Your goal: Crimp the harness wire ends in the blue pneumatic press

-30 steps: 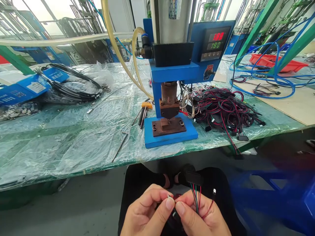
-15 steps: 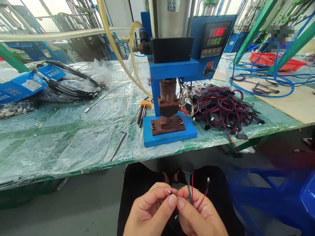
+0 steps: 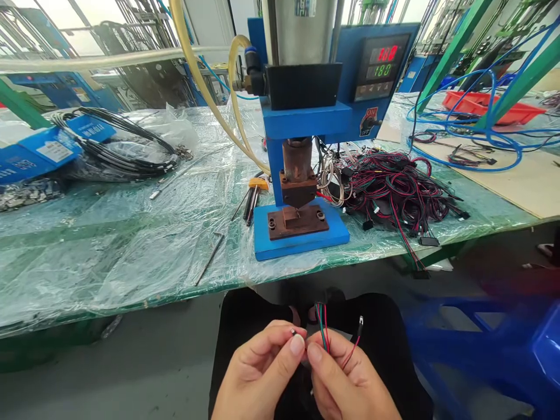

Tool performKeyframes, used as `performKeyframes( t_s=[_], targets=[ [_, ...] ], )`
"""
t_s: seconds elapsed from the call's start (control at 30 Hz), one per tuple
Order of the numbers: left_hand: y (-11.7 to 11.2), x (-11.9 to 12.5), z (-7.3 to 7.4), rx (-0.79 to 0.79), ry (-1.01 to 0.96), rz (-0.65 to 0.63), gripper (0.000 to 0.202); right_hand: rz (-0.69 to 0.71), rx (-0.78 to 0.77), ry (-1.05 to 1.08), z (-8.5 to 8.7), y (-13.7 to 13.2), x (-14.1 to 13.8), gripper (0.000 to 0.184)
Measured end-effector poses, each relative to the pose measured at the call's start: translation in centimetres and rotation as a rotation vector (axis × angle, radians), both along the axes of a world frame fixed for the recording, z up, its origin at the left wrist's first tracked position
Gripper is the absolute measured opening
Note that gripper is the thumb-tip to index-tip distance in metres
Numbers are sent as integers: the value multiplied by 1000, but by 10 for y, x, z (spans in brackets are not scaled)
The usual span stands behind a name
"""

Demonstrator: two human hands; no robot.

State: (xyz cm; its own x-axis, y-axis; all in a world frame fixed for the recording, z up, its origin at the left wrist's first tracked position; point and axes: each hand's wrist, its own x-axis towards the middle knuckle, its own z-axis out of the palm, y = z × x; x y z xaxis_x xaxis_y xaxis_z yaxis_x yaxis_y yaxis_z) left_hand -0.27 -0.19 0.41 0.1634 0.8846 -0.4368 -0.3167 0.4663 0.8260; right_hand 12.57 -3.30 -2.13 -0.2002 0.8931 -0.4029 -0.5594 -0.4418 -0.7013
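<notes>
Over my lap, my left hand [image 3: 266, 364] pinches a small dark wire end between thumb and forefinger, its tip poking out past the nails. Close against it, my right hand [image 3: 345, 373] is closed on a wire harness [image 3: 322, 326] of red, green and black wires, which rises out of the grip toward a dark connector. One loose red wire with a small metal-tipped terminal [image 3: 361, 322] sticks up on the right of that hand. In front stands a blue heated press [image 3: 306, 125], its brown die block [image 3: 298, 189] above a brown plate on a blue base.
A heap of red, green and black wire harnesses [image 3: 394, 186] lies right of the press. Hex key [image 3: 209, 259] and orange-handled tool [image 3: 258, 184] lie to its left. Black cable coils [image 3: 131, 151] rest farther left. A blue stool [image 3: 481, 356] stands at lower right.
Both hands, with the harness, have shifted slightly left. The connector end has dropped lower and darker against my lap. The pinching grips stay the same.
</notes>
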Motion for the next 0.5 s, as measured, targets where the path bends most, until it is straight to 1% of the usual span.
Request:
performKeyframes(
  t_s=[0.1,0.2,0.27,0.3,0.37,0.43,0.5],
  targets=[
    [0,1,1,-7,8,-20,23,-45,-47,17,1,-3,0,51],
    [1,2,3,-17,16,-46,24,-124,-149,66,6,-7,-1,42],
    [1,3,3,-26,1,-50,24,-136,-184,102,10,-7,-1,38],
    [1,3,2,-28,-5,-45,23,-133,-177,102,11,-6,0,40],
    [1,2,1,-22,-16,-32,22,-102,-125,58,10,-3,1,49],
    [0,1,-1,-15,-18,-31,21,-86,-60,-28,5,-2,1,58],
    [-2,0,-1,-15,-17,-56,20,-96,-22,-94,0,-1,-1,62]
  ],
)
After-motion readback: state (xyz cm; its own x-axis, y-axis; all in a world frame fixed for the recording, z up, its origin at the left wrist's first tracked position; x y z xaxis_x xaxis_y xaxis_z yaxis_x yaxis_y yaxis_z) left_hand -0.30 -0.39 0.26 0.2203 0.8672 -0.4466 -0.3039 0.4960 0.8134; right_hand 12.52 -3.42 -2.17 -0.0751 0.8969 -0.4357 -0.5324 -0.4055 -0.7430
